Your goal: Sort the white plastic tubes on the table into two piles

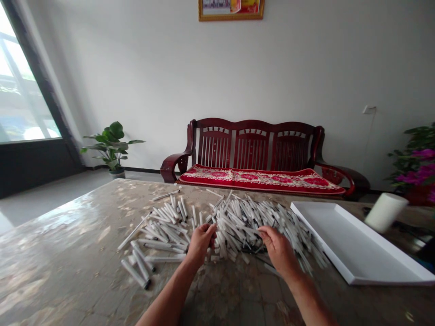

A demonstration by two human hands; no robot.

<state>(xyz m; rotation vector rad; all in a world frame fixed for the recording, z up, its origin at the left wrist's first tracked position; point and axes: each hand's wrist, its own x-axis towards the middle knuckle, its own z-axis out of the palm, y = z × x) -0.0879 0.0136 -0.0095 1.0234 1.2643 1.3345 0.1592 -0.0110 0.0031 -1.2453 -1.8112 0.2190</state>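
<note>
A big heap of slim, pen-like white translucent tubes point(234, 217), some with black ends, lies across the middle of the table. My right hand point(279, 246) is at the heap's near side, with thumb and fingers pinched on the end of a white tube point(250, 230). At the left edge of that heap, my left hand point(200, 242) is closed in a pinch; whatever is in its fingers is hidden. Left of it lies a looser group of similar tubes point(166, 231), several pointing toward the table's near side.
A shallow white tray point(360, 242) stands right of the heap, with a white roll point(386, 212) beyond it. The patterned table point(84, 253) spreads to the left. Behind it are a dark red wooden bench point(253, 145) and a potted plant point(113, 145). Purple flowers point(419, 170) are at right.
</note>
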